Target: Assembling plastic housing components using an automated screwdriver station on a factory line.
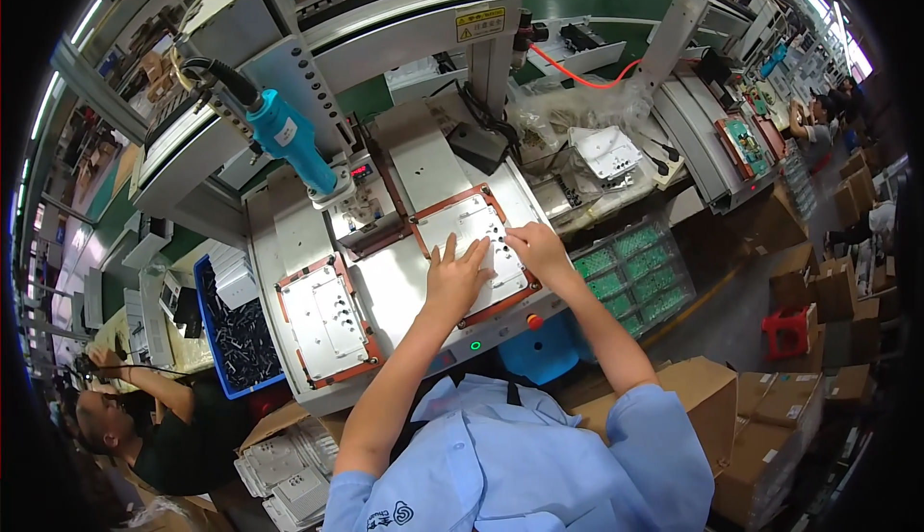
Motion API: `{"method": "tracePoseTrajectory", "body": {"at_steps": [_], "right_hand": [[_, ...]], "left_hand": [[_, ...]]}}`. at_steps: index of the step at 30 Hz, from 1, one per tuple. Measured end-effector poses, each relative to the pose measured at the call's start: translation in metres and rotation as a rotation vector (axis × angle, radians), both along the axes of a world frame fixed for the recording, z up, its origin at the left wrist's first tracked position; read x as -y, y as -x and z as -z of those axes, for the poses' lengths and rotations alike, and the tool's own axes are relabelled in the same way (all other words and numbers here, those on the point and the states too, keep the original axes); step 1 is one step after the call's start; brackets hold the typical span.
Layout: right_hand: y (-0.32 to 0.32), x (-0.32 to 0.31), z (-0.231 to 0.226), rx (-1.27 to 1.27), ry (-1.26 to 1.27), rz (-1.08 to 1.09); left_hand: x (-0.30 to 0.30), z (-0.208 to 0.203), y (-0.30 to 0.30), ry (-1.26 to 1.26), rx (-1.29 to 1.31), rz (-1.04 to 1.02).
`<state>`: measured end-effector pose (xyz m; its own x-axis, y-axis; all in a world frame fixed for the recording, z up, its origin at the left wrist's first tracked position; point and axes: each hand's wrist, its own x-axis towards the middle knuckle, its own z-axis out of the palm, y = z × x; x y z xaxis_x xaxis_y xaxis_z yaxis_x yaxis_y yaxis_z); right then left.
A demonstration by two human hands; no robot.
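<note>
A white panel (pixel 464 220) with a cluster of small black parts lies in a reddish-brown fixture frame (pixel 421 236) on the machine bed in front of me. My left hand (pixel 456 280) rests on the panel, its fingers spread and pointing away from me. At the panel's right side, beside the black parts, my right hand (pixel 541 249) has its fingertips pinched together. What they hold, if anything, is too small to make out. To the left, a second white panel (pixel 318 316) with black parts sits in another reddish-brown frame (pixel 286 313).
A teal screwdriver unit (pixel 294 142) hangs from the gantry at the left. Beside the bed stands a blue bin (pixel 217 325) of black parts. To the right are trays of green boards (pixel 635 267) and stacked white parts (pixel 604 153). A red button (pixel 534 321) projects at the front.
</note>
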<state>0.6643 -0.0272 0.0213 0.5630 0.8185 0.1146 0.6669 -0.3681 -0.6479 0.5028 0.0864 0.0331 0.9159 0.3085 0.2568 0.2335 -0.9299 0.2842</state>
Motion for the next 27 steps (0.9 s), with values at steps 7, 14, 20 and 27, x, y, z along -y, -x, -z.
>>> {"method": "tracePoseTrajectory", "body": {"at_steps": [7, 14, 20, 27], "right_hand": [[-0.079, -0.056, 0.007, 0.079, -0.351, -0.235], [-0.089, -0.088, 0.018, -0.735, -0.212, -0.464], [-0.06, -0.066, 0.005, -0.438, -0.405, -0.193], [0.062, 0.06, 0.021, -0.104, -0.339, 0.383]], "left_hand": [[0.001, -0.011, -0.003, 0.033, -0.143, -0.015], [0.002, -0.012, -0.001, 0.125, -0.083, -0.009], [0.002, -0.008, 0.002, 0.101, -0.05, -0.004], [-0.009, -0.017, 0.008, 0.171, -0.102, 0.013]]}}
